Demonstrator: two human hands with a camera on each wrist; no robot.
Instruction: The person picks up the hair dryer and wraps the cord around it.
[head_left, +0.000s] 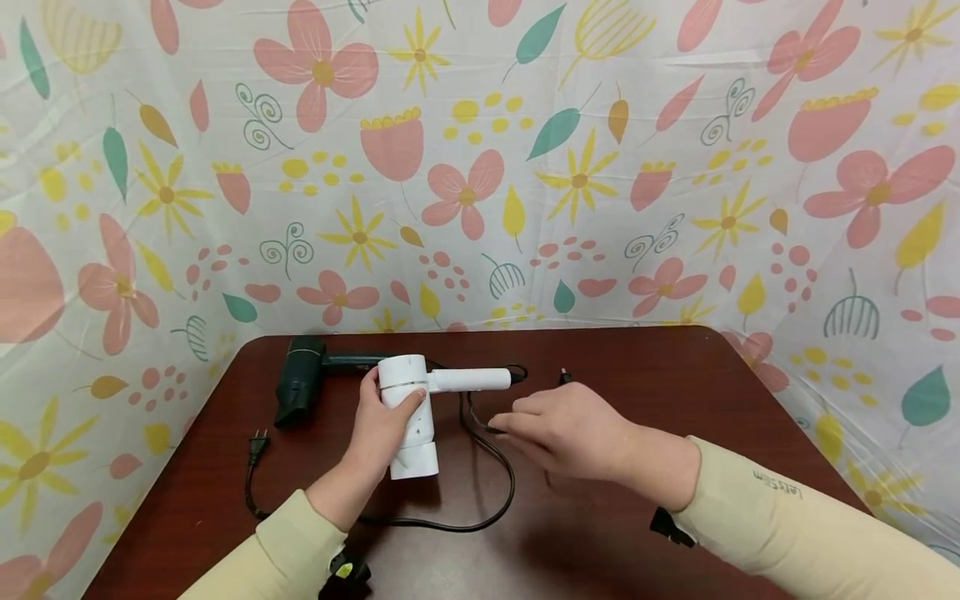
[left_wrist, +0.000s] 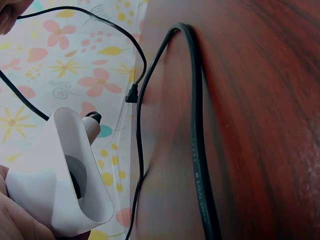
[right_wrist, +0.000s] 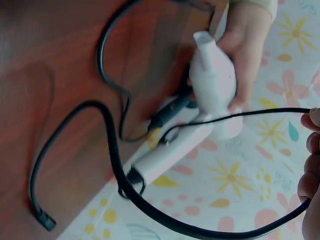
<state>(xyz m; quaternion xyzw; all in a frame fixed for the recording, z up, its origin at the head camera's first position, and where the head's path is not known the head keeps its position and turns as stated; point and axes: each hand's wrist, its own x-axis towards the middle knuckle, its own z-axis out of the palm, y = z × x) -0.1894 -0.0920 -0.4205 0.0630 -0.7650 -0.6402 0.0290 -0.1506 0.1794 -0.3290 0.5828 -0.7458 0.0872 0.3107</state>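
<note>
My left hand (head_left: 372,435) grips the body of a white hair dryer (head_left: 422,433) above the table, its nozzle toward me and its handle pointing right. In the left wrist view the flat nozzle (left_wrist: 92,185) shows its opening. My right hand (head_left: 573,429) pinches a black power cord (right_wrist: 260,113) to the right of the handle. This cord's plug (right_wrist: 45,220) hangs at the end of a loose length below the fingers in the right wrist view. In the head view the plug (head_left: 565,377) shows just behind my right hand.
A dark hair dryer (head_left: 300,383) lies at the back left of the brown table (head_left: 645,358). Near the left edge is a two-prong plug (head_left: 257,446), and its black cord (head_left: 450,528) loops across the front. A flowered curtain (head_left: 480,250) surrounds the table's back and sides.
</note>
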